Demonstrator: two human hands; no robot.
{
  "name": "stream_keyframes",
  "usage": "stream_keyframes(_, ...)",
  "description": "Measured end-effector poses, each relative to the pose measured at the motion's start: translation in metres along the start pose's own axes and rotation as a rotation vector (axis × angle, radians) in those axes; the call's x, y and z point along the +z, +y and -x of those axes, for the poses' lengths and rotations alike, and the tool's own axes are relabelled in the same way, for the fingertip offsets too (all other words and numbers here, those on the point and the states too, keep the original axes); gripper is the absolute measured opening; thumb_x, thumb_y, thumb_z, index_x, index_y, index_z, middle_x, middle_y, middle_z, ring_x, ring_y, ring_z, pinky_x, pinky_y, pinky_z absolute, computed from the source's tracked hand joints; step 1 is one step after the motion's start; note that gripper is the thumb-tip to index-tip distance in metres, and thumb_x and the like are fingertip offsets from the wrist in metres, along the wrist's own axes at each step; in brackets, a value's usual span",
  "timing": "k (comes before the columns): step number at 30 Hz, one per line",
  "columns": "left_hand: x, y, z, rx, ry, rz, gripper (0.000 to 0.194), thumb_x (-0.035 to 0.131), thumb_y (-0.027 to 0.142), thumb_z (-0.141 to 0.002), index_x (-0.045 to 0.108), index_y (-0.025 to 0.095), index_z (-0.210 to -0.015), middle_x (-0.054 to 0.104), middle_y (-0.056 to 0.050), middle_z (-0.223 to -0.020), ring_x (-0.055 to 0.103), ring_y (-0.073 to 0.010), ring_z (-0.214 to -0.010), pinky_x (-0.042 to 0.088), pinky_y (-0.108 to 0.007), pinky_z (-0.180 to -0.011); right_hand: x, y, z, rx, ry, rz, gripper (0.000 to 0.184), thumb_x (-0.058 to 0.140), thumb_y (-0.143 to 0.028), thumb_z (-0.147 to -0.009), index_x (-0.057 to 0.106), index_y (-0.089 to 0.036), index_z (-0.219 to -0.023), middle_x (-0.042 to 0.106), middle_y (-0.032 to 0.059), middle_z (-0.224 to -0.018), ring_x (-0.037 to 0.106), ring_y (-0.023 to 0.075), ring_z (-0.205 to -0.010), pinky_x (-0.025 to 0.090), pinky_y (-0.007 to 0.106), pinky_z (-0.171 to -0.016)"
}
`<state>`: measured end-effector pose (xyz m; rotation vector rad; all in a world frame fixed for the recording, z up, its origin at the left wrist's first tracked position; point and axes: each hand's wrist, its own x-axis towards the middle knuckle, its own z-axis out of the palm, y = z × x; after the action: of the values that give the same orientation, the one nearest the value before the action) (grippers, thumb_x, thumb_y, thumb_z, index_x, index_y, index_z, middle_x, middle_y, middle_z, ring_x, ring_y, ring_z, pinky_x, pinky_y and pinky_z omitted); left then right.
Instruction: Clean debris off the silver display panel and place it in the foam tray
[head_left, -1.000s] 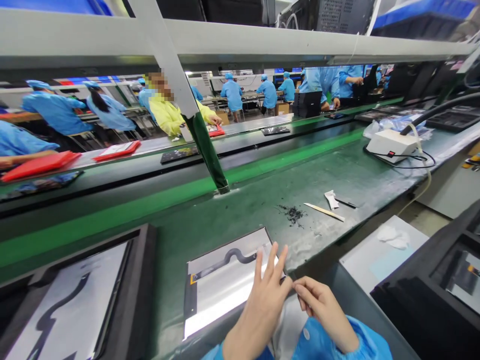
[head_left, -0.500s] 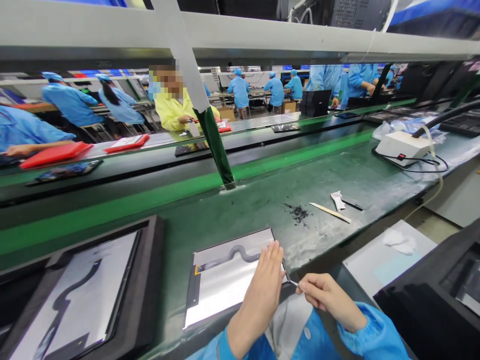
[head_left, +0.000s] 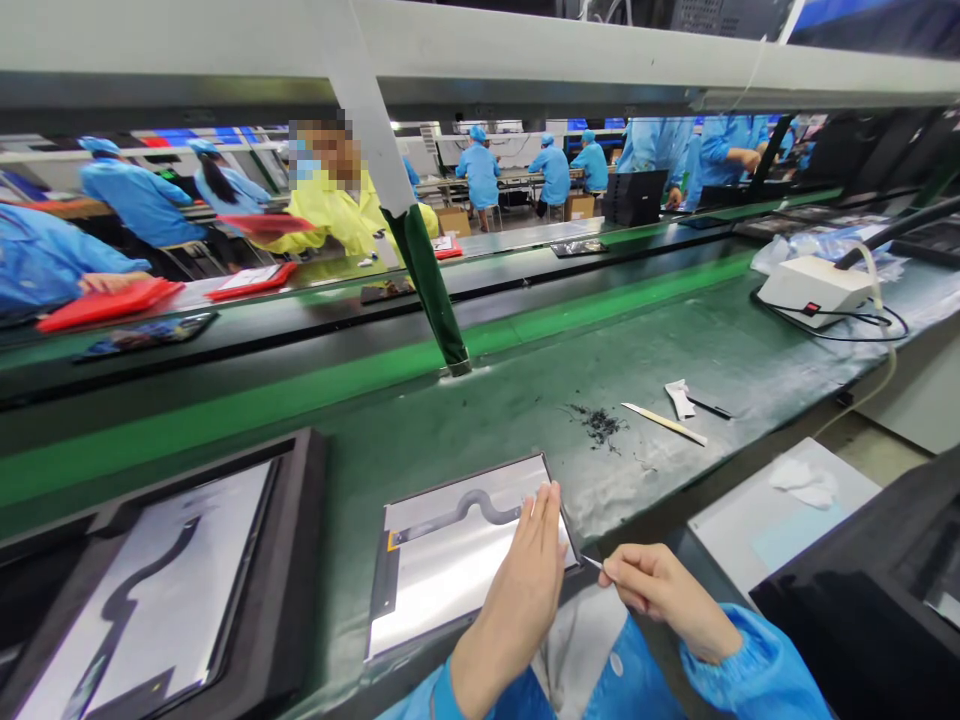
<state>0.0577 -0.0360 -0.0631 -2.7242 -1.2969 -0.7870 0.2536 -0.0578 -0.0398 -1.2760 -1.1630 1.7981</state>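
A silver panel (head_left: 450,560) with a black flex cable lies flat on the green bench in front of me. My left hand (head_left: 525,590) rests on the panel's right edge, fingers stretched out and held together. My right hand (head_left: 652,590) is just right of the panel's near right corner, pinching a thin small strip (head_left: 592,563) whose tip points at that corner. Both my sleeves are blue.
A second panel sits in a black foam tray (head_left: 292,560) at the left. A wooden stick (head_left: 664,423), a white scrap and black debris (head_left: 600,425) lie further back. A white box (head_left: 814,290) with cables stands far right. A green-wrapped post (head_left: 431,290) rises mid-bench; several workers sit beyond the conveyor.
My left fingers went from spread to closed together and flat on the panel edge. My right hand drew slightly right, still pinching the strip. The view shifted a little.
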Motion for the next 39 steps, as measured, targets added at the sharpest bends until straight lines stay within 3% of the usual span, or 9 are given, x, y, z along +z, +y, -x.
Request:
stream_keyframes(23,0.001,0.000,-0.001,-0.012,-0.011,-0.022,0.059,0.022,0.019,-0.104,-0.008,0.006,-0.153,0.038,-0.025,-0.150,0.032,-0.0295,-0.141,0.047,-0.048,-0.108,-0.002,-0.021,-0.006,0.021,0.017,0.084,0.056,0.064,-0.071,-0.071,0.064,-0.014,-0.071,0.036,-0.0071,-0.044,0.023,0.0063,-0.043,0.011,0.025,-0.042)
stream_keyframes(39,-0.004,0.000,-0.002,0.044,0.000,-0.094,0.062,0.028,0.016,-0.102,-0.005,0.000,-0.153,0.043,-0.029,-0.144,0.038,-0.0338,-0.136,0.052,-0.047,-0.102,-0.009,-0.024,-0.014,0.000,-0.011,0.085,0.058,0.065,-0.072,-0.072,0.064,-0.014,-0.073,0.034,-0.0074,-0.045,0.024,0.0064,-0.044,0.013,0.024,-0.044)
